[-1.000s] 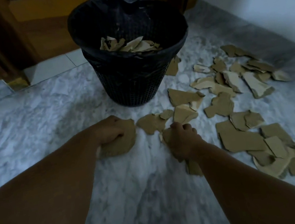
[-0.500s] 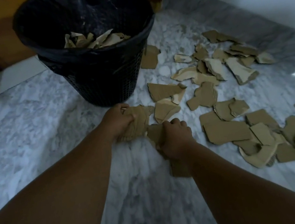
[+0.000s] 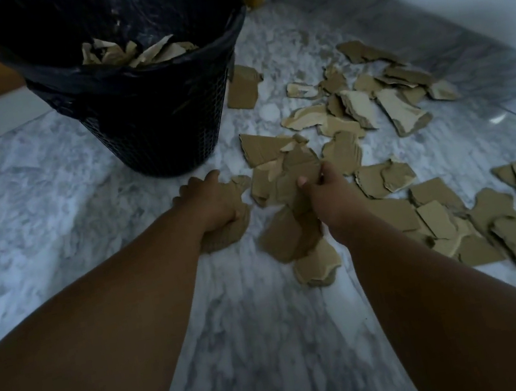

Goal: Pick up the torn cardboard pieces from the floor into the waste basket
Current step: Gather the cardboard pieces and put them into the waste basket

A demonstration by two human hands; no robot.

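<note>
Cardboard pieces [image 3: 401, 111] strewn over marble floor [image 3: 28, 199] by waste basket [image 3: 152, 121]; left hand [image 3: 213, 201], right hand [image 3: 329, 192] grip some.

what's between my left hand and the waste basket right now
Head view: only a narrow strip of bare marble floor separates the left hand, which grips a cardboard piece, from the waste basket. No loose cardboard lies in that gap.

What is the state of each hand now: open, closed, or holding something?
Left hand: closed, gripping a cardboard piece.
Right hand: closed, pinching several cardboard pieces.
</note>
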